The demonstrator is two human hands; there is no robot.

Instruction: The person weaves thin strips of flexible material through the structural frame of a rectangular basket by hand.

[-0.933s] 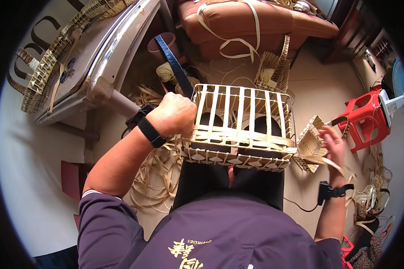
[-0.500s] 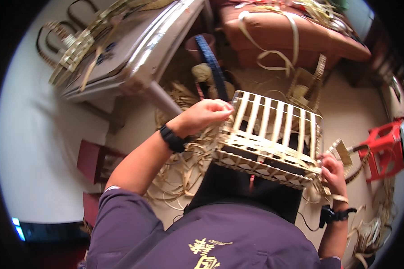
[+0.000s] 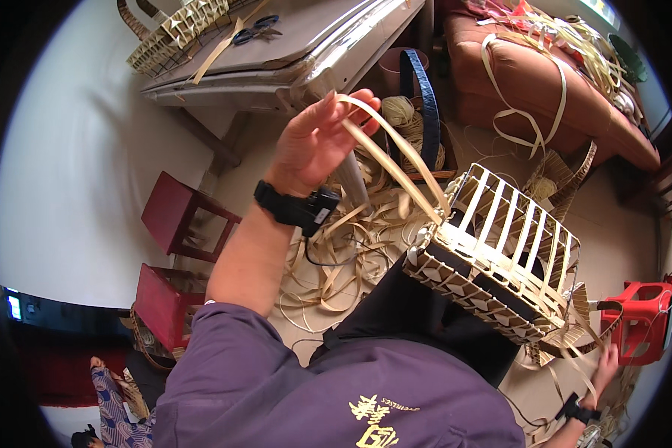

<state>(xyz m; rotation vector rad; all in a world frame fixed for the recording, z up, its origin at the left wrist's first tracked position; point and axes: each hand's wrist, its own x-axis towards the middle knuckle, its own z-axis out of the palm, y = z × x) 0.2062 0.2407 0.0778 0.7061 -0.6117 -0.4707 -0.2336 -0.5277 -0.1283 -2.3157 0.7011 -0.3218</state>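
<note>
A half-woven rectangular basket (image 3: 493, 261) of pale flat strips on a dark wire frame rests tilted over my lap. My left hand (image 3: 313, 142) is raised left of it, its fingers curled around a pale flat strip (image 3: 396, 168). That strip loops over the fingers and runs back to the basket's near left corner. My right hand (image 3: 607, 367) is lower right of the basket, away from its corner, with the fingers drawn together. Loose strip ends (image 3: 571, 355) hang between that corner and the hand; what the fingers hold is too small to make out.
A heap of loose strips (image 3: 343, 261) covers the floor at left. Dark red stools (image 3: 179, 216) stand beside it. Beyond are a table (image 3: 276, 75) with scissors (image 3: 257, 30) and a brown sofa (image 3: 530, 82) strewn with strips. At right is a red plastic stool (image 3: 642, 321).
My left hand has left the basket's left corner and risen up and left with the strip. My right hand has moved off the right corner, down and right. The view has shifted.
</note>
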